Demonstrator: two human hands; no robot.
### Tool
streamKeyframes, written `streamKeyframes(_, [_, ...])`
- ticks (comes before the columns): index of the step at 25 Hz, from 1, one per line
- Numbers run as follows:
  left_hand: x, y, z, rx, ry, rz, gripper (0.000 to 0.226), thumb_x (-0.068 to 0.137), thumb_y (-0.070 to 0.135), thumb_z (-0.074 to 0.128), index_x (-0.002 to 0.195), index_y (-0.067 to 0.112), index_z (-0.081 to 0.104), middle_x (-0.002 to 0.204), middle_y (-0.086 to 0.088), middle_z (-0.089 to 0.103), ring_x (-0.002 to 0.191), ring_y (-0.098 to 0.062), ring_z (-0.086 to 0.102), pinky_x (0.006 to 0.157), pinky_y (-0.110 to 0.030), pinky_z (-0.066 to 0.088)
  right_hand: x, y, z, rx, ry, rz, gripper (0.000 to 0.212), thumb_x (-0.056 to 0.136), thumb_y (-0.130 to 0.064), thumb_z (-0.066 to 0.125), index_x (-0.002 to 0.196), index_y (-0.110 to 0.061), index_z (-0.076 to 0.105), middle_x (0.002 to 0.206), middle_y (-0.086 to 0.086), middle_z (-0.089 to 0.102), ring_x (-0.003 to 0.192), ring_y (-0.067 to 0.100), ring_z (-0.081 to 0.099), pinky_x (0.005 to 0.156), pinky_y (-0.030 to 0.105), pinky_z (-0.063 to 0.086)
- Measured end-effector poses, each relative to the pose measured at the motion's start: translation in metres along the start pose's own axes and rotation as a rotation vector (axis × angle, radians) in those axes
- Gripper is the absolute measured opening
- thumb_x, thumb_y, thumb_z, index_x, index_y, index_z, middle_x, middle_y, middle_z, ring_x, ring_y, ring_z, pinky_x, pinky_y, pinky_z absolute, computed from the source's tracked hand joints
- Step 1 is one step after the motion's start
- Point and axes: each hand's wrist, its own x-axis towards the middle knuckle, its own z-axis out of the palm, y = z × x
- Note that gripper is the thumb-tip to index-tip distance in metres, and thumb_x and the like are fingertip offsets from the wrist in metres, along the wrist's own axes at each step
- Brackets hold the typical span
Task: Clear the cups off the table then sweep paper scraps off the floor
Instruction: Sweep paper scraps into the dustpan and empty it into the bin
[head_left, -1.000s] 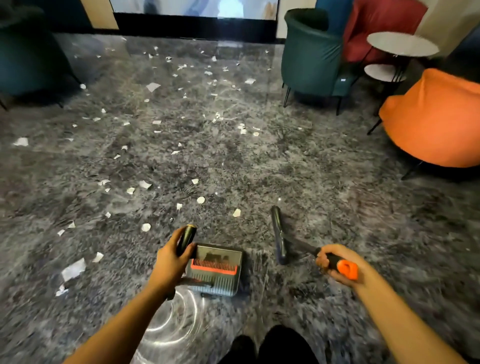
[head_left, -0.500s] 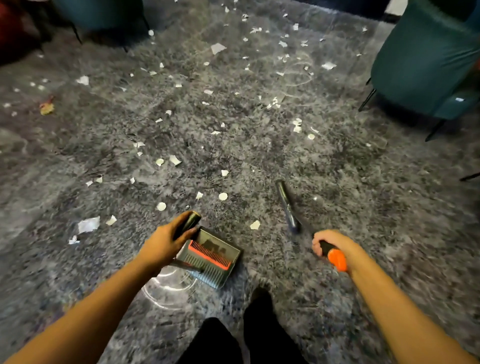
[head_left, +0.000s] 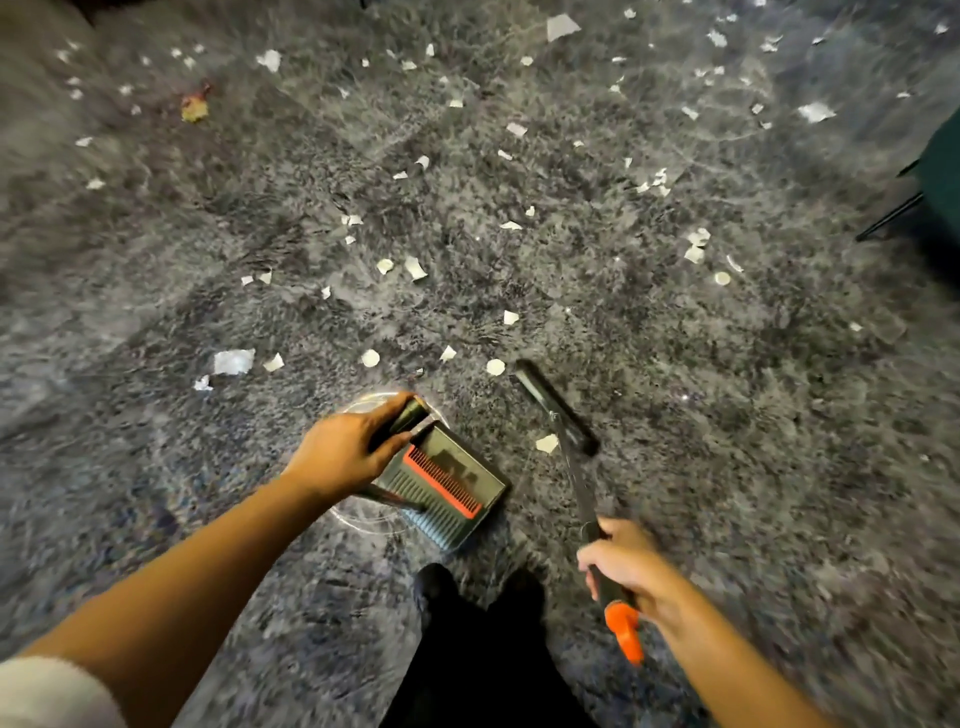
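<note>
Littering floor (head_left: 727, 415), torn white paper scraps (head_left: 234, 361) — dustpan (head_left: 447, 483), broom (head_left: 556, 408) gripped

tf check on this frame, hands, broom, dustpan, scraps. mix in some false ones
1. The left hand grips the dustpan by its handle. True.
2. The right hand is empty. False: it grips the broom handle.
3. Paper scraps lie scattered on the floor. True.
4. The broom head sits inside the dustpan. False: it is to the right of the dustpan, apart from it.
</note>
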Motion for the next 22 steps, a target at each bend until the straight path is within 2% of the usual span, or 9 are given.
streamKeyframes(5, [0.002, -0.003, -0.002, 0.019, -0.03, -0.001, 0.057, 0.095, 0.049, 0.045, 0.147, 0.036, 0.026, 0.106, -0.011, 0.069, 0.094, -0.03, 0.064, 0.068, -0.031, 0.044, -0.018, -0.027, 0.0, -0.022, -0.14, -0.018, 0.014, 0.078, 0.016, 0.047, 0.08, 0.004, 0.053, 0.04, 0.01, 0.045, 0.028, 0.016, 0.041, 0.031, 0.017, 0.035])
streamKeyframes(6, [0.002, -0.003, -0.002, 0.024, -0.038, -0.001, 0.057, 0.095, 0.049, 0.044, 0.148, 0.036, 0.025, 0.106, -0.01, 0.069, 0.093, -0.029, 0.064, 0.068, -0.03, 0.044, -0.022, -0.033, -0.003, -0.011, -0.164, -0.005, 0.018, 0.079, 0.016, 0.046, 0.092, 0.01, 0.056, 0.044, 0.011, 0.045, 0.03, 0.017, 0.041, 0.032, 0.018, 0.035])
streamKeyframes(8, [0.002, -0.003, -0.002, 0.024, -0.046, 0.009, 0.058, 0.096, 0.048, 0.043, 0.148, 0.035, 0.023, 0.107, -0.009, 0.068, 0.093, -0.027, 0.064, 0.066, -0.028, 0.043, -0.026, -0.041, -0.01, 0.085, -0.211, 0.041, 0.037, 0.083, 0.018, 0.04, 0.12, 0.02, 0.042, 0.053, 0.011, 0.043, 0.029, 0.014, 0.04, 0.03, 0.015, 0.033])
streamKeyframes(9, [0.002, -0.004, -0.002, 0.027, -0.045, 0.016, 0.058, 0.096, 0.049, 0.042, 0.149, 0.035, 0.022, 0.107, -0.009, 0.068, 0.092, -0.026, 0.064, 0.064, -0.026, 0.041, -0.03, -0.045, -0.014, 0.172, -0.24, 0.075, 0.04, 0.086, 0.017, 0.035, 0.126, 0.019, 0.037, 0.055, 0.011, 0.041, 0.028, 0.012, 0.04, 0.029, 0.013, 0.031])
streamKeyframes(10, [0.002, -0.005, -0.002, 0.032, -0.041, 0.019, 0.059, 0.096, 0.05, 0.042, 0.149, 0.035, 0.022, 0.107, -0.009, 0.068, 0.092, -0.026, 0.064, 0.063, -0.026, 0.04, -0.035, -0.049, -0.018, 0.261, -0.279, 0.116, 0.039, 0.089, 0.015, 0.03, 0.127, 0.014, 0.04, 0.057, 0.01, 0.04, 0.027, 0.01, 0.039, 0.027, 0.012, 0.029])
streamKeyframes(13, [0.001, -0.009, 0.0, 0.054, -0.024, 0.026, 0.058, 0.095, 0.052, 0.041, 0.148, 0.036, 0.023, 0.115, -0.009, 0.067, 0.099, -0.029, 0.063, 0.071, -0.031, 0.048, -0.048, -0.058, -0.034, 0.441, -0.387, 0.247, 0.023, 0.096, 0.004, 0.022, 0.098, 0.004, 0.045, 0.046, 0.011, 0.043, 0.023, 0.01, 0.039, 0.022, 0.01, 0.025])
streamKeyframes(15, [-0.001, -0.011, 0.003, 0.054, -0.028, 0.046, 0.058, 0.095, 0.053, 0.04, 0.148, 0.036, 0.023, 0.122, -0.007, 0.064, 0.106, -0.028, 0.062, 0.079, -0.036, 0.051, -0.056, -0.061, -0.035, 0.51, -0.432, 0.293, 0.025, 0.098, 0.0, 0.021, 0.087, 0.001, 0.044, 0.039, 0.013, 0.044, 0.021, 0.013, 0.04, 0.02, 0.011, 0.024])
streamKeyframes(20, [-0.01, -0.019, 0.003, -0.033, 0.0, 0.092, 0.058, 0.095, 0.05, 0.043, 0.148, 0.034, 0.026, 0.12, -0.007, 0.064, 0.102, -0.026, 0.062, 0.074, -0.031, 0.047, -0.053, -0.091, -0.022, 0.472, -0.414, 0.204, 0.026, 0.09, 0.012, 0.025, 0.101, -0.002, 0.044, 0.049, 0.015, 0.044, 0.025, 0.011, 0.041, 0.024, 0.01, 0.03])
streamKeyframes(22, [-0.014, -0.029, -0.003, -0.083, 0.023, 0.031, 0.058, 0.095, 0.047, 0.045, 0.148, 0.033, 0.026, 0.117, -0.008, 0.065, 0.099, -0.026, 0.063, 0.073, -0.033, 0.049, -0.043, -0.113, -0.023, 0.394, -0.405, 0.178, 0.028, 0.075, 0.02, 0.042, 0.095, 0.0, 0.043, 0.046, 0.014, 0.044, 0.024, 0.01, 0.04, 0.025, 0.008, 0.029])
